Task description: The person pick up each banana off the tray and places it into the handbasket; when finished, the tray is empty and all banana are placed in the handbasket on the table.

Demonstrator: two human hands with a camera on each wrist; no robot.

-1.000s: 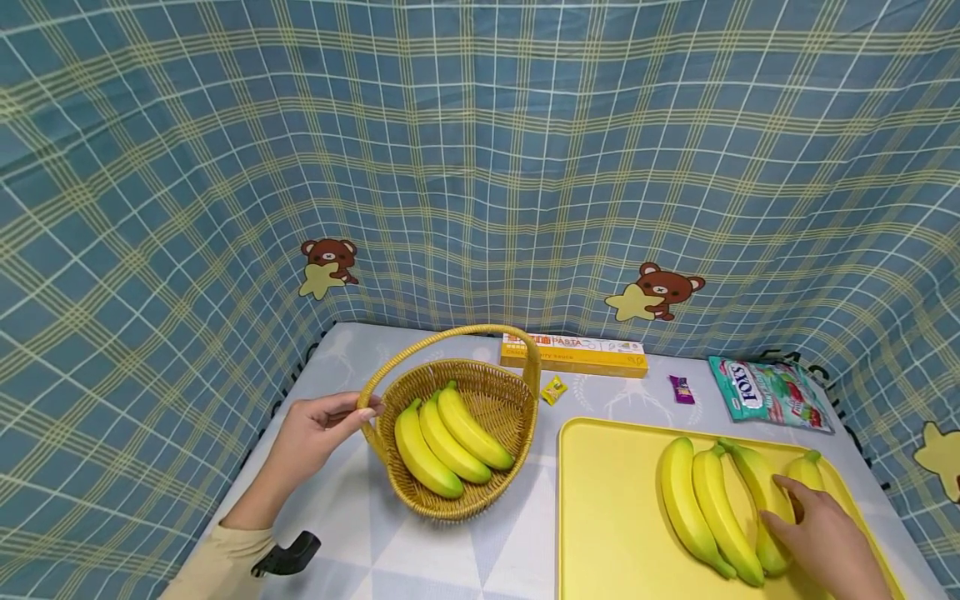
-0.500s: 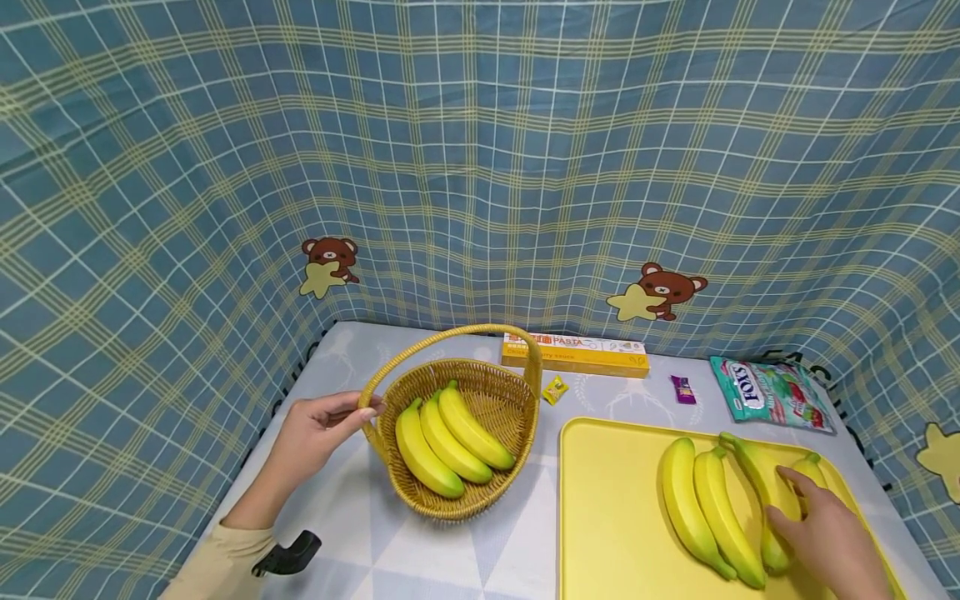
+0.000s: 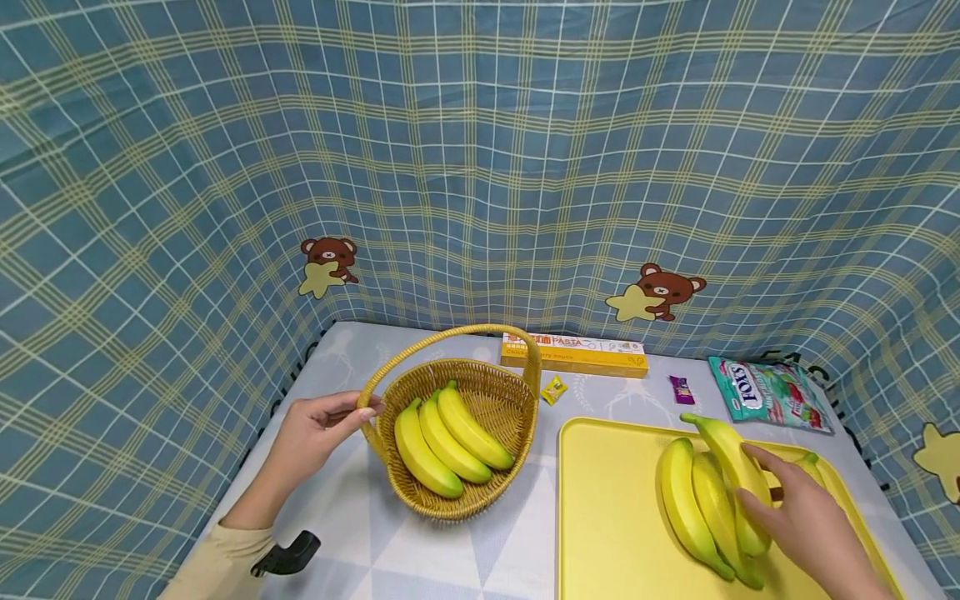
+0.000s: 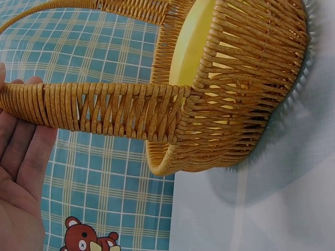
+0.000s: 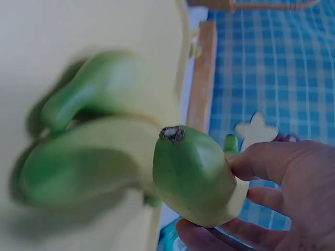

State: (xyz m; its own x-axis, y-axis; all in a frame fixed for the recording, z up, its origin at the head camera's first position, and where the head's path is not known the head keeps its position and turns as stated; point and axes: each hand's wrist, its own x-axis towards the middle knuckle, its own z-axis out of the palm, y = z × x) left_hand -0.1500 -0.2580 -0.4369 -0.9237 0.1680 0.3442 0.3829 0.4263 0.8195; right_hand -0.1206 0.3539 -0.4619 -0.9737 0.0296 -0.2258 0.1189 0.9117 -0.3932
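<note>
My left hand [image 3: 315,437] holds the side of the handle [image 4: 104,110] of a wicker basket [image 3: 468,512] between thumb and fingers. Inside the basket three bananas [image 3: 455,444] lie side by side. Over the yellow tray [image 3: 607,508], my right hand [image 3: 806,512] grips a banana [image 3: 727,462] around its middle, with the thumb on the near side. The right wrist view shows that banana's green tip [image 5: 191,167] pointing at the camera, raised off the tray. Beneath and left of it are two more bananas [image 3: 682,500]. One further banana [image 3: 812,467] is partly hidden behind the right hand.
A yellow pasta box [image 3: 577,358] lies at the back, behind the basket. Near it are a small yellow sweet [image 3: 553,390] and a purple one [image 3: 682,390]. A green candy bag [image 3: 768,396] lies behind the tray. Plaid curtain [image 3: 480,167] surrounds the table.
The right hand has lifted one banana from the tray and moved it left, so it now overlaps the neighbouring banana. The left hand and the basket have stayed still.
</note>
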